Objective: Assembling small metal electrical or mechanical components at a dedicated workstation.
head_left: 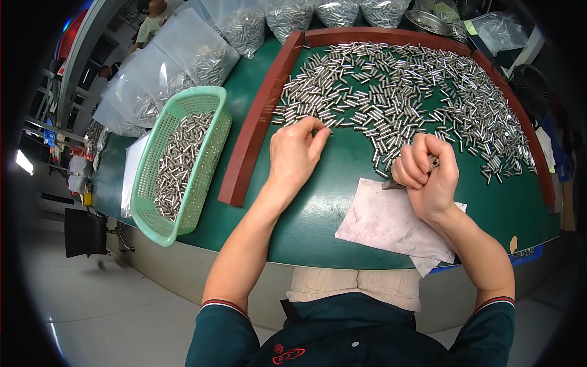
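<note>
Many short, shiny metal pins lie spread over the green tabletop. At their near left edge is my left hand, its thumb and index finger closed in a pinch. Whatever sits between those fingertips is too small to make out. My right hand is curled into a fist above a stained pale pink cloth. From the little-finger side of that fist pokes the dark tip of a metal tool; the rest is hidden in the palm.
A dark red rail borders the pins. Left of it stands a green perforated basket holding more pins. Clear bags of pins line the back and left. A metal bowl and a black fan are at the far right.
</note>
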A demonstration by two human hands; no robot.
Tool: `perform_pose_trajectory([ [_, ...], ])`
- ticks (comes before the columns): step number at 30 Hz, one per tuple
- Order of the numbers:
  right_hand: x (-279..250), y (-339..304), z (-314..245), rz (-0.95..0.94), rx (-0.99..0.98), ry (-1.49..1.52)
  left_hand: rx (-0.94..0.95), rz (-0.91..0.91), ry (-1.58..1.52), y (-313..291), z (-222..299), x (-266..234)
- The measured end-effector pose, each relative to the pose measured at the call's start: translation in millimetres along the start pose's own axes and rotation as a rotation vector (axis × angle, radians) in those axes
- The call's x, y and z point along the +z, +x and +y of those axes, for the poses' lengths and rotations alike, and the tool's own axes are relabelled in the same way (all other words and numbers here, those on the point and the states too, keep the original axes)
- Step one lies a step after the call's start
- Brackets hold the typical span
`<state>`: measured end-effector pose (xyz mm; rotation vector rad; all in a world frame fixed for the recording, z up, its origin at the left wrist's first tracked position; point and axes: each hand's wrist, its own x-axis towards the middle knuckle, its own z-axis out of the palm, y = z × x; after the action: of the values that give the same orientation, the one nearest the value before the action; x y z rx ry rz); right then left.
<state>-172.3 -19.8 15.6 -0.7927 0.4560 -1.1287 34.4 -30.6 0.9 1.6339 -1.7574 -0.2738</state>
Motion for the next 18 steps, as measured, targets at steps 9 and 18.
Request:
perform_pose_trajectory([
  [9, 1.2, 0.8, 0.0, 0.013, -0.005, -0.017, 0.045, 0.084, 0.326, 5.0, 6.6, 12.5],
  [18, -0.7, 0.9, 0.3, 0.043, -0.006, -0.006, -0.241, -0.148, -0.562, 4.4, 3.9, 1.2],
])
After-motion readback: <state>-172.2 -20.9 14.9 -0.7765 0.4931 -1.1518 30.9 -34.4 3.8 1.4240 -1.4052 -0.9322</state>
